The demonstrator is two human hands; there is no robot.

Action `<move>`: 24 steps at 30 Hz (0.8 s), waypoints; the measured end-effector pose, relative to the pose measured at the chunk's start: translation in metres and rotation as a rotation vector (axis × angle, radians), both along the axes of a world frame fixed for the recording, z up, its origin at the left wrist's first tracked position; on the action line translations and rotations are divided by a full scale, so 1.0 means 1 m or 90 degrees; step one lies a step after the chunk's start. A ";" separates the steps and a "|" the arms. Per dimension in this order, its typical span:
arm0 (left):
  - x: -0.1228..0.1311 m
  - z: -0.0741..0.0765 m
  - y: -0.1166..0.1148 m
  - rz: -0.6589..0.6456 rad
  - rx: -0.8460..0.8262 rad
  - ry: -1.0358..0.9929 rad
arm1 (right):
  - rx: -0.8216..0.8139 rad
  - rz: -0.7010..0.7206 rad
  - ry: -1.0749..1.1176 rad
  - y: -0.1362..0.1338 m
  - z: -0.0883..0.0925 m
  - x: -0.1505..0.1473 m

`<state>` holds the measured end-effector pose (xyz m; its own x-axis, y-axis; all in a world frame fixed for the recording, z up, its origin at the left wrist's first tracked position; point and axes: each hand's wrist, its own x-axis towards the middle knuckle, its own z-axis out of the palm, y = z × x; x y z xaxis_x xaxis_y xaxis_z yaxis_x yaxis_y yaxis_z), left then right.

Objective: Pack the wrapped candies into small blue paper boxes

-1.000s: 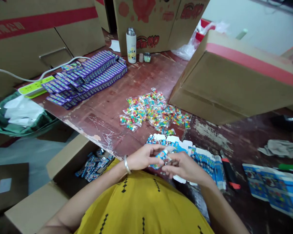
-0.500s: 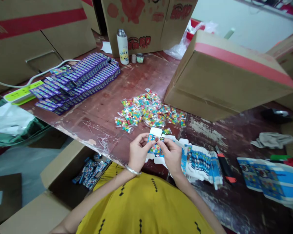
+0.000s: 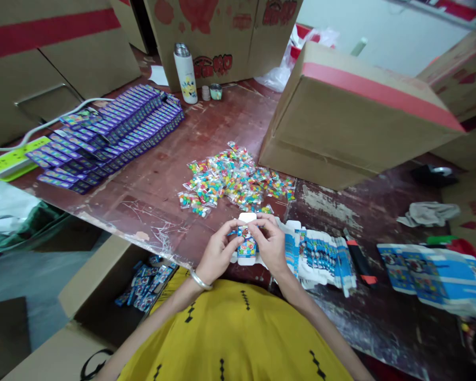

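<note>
Both hands hold one small blue-and-white printed carton point(image 3: 247, 244) just above the table's near edge. My left hand point(image 3: 218, 254), with a silver bangle at the wrist, pinches its left side. My right hand point(image 3: 270, 247) grips its right side and top, fingers curled. The carton's white end flaps stick out at top and bottom. A fanned row of flat blue cartons point(image 3: 321, 256) lies right beside my right hand. A heap of clear candy packets point(image 3: 230, 180) lies just beyond the hands.
Rows of purple boxes point(image 3: 115, 129) cover the left of the table point(image 3: 150, 196), beside a green power strip point(image 3: 10, 161). A large cardboard box point(image 3: 353, 121) stands at right. A bottle point(image 3: 184, 74) stands at the back. An open carton point(image 3: 115, 286) below left holds blue packs. A utility knife point(image 3: 357, 256) lies at right.
The hands rose from my lap to the table edge with the small carton, which now stands upright with its flaps out. The view shifted, so the whole scene slid left.
</note>
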<state>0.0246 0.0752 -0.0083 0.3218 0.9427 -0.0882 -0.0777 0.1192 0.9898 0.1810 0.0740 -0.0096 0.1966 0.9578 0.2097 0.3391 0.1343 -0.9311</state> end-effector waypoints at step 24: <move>-0.007 0.006 0.015 0.012 -0.059 -0.118 | 0.033 0.125 -0.027 0.013 0.013 0.001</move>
